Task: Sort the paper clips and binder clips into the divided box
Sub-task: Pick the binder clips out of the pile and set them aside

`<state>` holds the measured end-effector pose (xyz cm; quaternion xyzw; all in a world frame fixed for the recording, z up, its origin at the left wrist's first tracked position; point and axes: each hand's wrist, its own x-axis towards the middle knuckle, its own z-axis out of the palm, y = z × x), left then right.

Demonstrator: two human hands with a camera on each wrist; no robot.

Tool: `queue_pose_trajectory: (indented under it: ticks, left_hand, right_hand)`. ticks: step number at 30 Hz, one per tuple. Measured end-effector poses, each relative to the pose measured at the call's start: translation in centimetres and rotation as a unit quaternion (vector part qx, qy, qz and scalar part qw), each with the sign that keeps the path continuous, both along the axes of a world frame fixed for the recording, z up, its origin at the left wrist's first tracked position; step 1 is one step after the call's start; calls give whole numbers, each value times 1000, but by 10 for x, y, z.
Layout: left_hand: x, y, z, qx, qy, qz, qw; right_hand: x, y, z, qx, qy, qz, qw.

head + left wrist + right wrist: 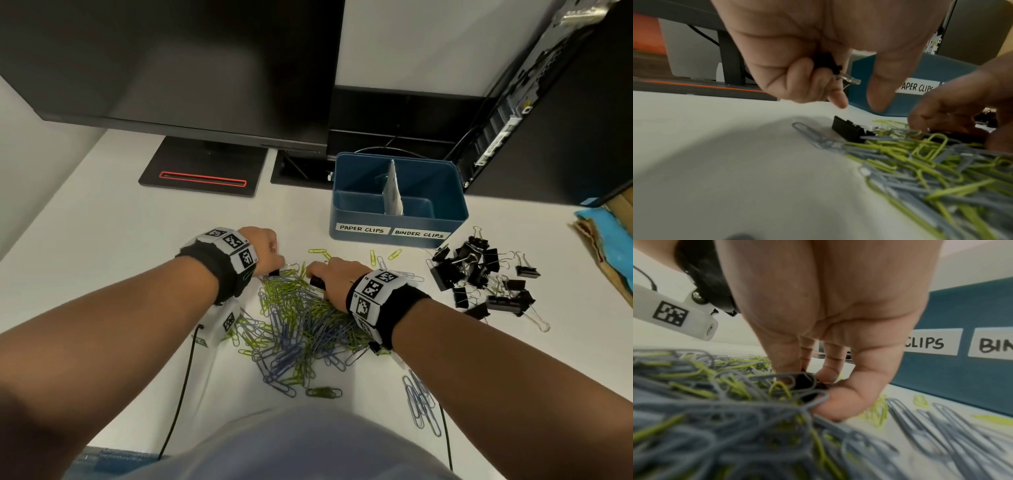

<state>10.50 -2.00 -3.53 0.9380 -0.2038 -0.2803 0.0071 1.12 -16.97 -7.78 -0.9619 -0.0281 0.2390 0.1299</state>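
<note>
A mixed pile of green and grey-blue paper clips lies in front of me on the white desk. Behind it stands the blue divided box, labelled PAPER CLIPS on the left and BINDER CLIPS on the right. A heap of black binder clips lies right of the pile. My left hand hovers at the pile's far edge, its curled fingers gripping a black binder clip. Another binder clip lies on the desk below it. My right hand reaches into the pile and pinches a black binder clip.
A monitor and its stand base fill the back left. A computer tower leans at the back right, with cardboard at the right edge. A few grey-blue paper clips lie near my right forearm. Thin black cables run along the desk's near side.
</note>
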Motion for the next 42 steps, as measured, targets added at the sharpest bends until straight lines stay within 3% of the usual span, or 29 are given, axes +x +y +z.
queue_pose_trajectory:
  ticks: [4, 11, 17, 20, 24, 28, 33, 42]
  left_hand:
    - [2, 5, -8, 24, 8, -23, 999]
    - [5, 10, -12, -9, 10, -18, 1000]
    - [6, 13, -15, -63, -15, -6, 998]
    - [4, 8, -6, -89, -37, 3, 995]
    - [-5, -12, 13, -183, -43, 25, 982]
    - [-24, -56, 28, -193, 7, -81, 978]
    - [-33, -89, 19, -75, -8, -187, 979]
    - [-25, -76, 7, -67, 10, -114, 991]
  right_hand:
    - [1, -2, 2, 17, -1, -16, 1000]
    - [5, -11, 13, 49, 39, -53, 997]
    - [-1, -11, 23, 30, 27, -30, 999]
    - [-6, -15, 34, 92, -16, -90, 992]
    - [-21, -38, 52, 174, -94, -212, 957]
    - [-44, -73, 65, 159, -131, -273, 940]
    - [-48, -66, 48, 61, -80, -183, 978]
    - [-21, -36, 13, -32, -49, -81, 995]
